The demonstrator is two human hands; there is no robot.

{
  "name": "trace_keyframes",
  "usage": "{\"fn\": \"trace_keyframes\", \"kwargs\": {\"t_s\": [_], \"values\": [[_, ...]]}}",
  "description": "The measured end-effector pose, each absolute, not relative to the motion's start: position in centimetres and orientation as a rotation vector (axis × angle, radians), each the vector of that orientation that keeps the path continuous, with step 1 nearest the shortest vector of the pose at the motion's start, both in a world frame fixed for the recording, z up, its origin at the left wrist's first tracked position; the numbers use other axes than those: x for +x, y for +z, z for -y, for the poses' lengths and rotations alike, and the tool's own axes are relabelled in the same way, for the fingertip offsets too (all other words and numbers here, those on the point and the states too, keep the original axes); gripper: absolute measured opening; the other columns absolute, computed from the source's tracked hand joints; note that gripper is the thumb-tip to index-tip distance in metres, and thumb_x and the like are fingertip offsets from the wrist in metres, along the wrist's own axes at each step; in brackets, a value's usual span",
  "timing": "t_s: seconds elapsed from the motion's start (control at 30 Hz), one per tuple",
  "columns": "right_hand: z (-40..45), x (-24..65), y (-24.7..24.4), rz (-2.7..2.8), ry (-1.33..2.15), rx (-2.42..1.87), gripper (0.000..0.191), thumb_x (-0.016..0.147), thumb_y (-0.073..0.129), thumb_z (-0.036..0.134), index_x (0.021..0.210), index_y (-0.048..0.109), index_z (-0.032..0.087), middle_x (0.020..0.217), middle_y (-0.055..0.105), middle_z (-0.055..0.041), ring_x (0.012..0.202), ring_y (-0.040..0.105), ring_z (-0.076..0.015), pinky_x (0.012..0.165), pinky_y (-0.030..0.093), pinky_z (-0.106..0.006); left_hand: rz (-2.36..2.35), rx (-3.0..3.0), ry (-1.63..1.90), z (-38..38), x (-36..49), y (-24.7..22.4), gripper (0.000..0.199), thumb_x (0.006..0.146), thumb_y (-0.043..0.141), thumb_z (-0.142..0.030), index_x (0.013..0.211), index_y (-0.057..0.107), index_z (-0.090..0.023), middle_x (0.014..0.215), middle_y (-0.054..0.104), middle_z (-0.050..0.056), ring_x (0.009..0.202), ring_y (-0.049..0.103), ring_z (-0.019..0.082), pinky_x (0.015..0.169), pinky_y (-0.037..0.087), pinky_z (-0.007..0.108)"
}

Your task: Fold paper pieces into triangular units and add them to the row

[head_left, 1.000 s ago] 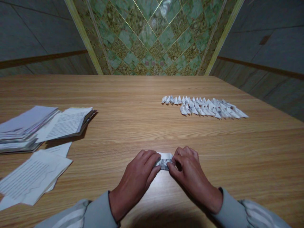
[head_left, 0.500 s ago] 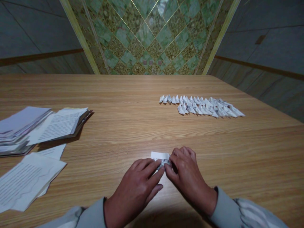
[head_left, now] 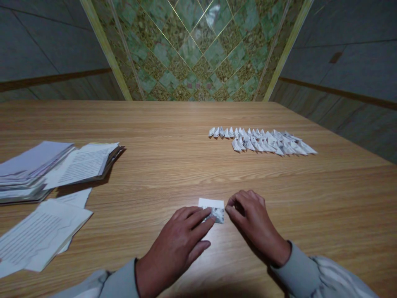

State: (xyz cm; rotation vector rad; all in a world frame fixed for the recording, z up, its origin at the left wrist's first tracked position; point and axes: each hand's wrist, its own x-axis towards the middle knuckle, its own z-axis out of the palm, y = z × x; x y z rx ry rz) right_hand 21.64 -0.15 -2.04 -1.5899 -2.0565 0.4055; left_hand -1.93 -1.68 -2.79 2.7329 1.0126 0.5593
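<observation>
A small printed piece of paper lies on the wooden table in front of me, with a white strip along its far edge. Fingertips of my left hand rest on its left part and cover some of it; the fingers are spread. Just off the paper's right edge is my right hand, thumb and index finger pinched together. Whether anything is between those fingertips is too small to tell.
Two rows of small folded paper pieces stand toward the back right of the table. A paper stack, printed sheets and loose sheets lie at the left. Tiled walls rise beyond.
My right hand has moved off the paper to the right, uncovering its right edge. My left hand stays on the paper. The view has shifted slightly.
</observation>
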Motion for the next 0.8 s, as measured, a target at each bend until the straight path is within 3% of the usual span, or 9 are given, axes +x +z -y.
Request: {"fn": "trace_keyframes", "kwargs": {"t_s": [0.1, 0.37, 0.57, 0.8], "values": [[-0.2, 21.8, -1.8, 2.041, 0.459, -1.589, 0.028, 0.096, 0.057, 0.018, 0.069, 0.064, 0.021, 0.074, 0.06, -0.0005, 0.081, 0.053, -0.0213, 0.08, 0.032, -0.037, -1.027, 2.631, 0.649, 1.7, -2.1, -2.7, 0.043, 0.097, 0.059, -0.025, 0.14, 0.051, -0.023, 0.137, 0.064, 0.008, 0.118, 0.061, 0.026, 0.098, 0.054, 0.044], [0.1, 20.5, -1.1, 1.963, 0.657, -1.493, 0.017, 0.091, 0.065, 0.018, 0.074, 0.066, 0.021, 0.074, 0.063, 0.001, 0.08, 0.055, -0.019, 0.078, 0.034, -0.034, -1.048, 2.586, 0.782, 1.8, -2.2, -2.6, 0.031, 0.096, 0.058, -0.022, 0.127, 0.063, -0.022, 0.13, 0.069, 0.009, 0.114, 0.066, 0.024, 0.096, 0.058, 0.041], [0.7, 19.7, -1.5, 2.082, 0.576, -1.503, 0.018, 0.084, 0.076, 0.021, 0.072, 0.063, 0.021, 0.077, 0.062, 0.0021, 0.084, 0.053, -0.0197, 0.081, 0.032, -0.035, -1.065, 2.607, 0.827, 1.5, -2.1, -2.8, 0.025, 0.099, 0.052, -0.02, 0.118, 0.069, -0.021, 0.126, 0.072, 0.009, 0.109, 0.07, 0.024, 0.092, 0.061, 0.041], [0.9, 19.3, -1.6, 2.202, 0.47, -1.508, 0.022, 0.093, 0.068, 0.025, 0.072, 0.061, 0.02, 0.079, 0.062, 0.0002, 0.087, 0.051, -0.0205, 0.083, 0.03, -0.037, -1.045, 2.802, 0.822, 1.7, -1.9, -2.9, 0.029, 0.1, 0.047, -0.019, 0.119, 0.069, -0.016, 0.122, 0.073, 0.012, 0.106, 0.072, 0.027, 0.088, 0.063, 0.043]]}}
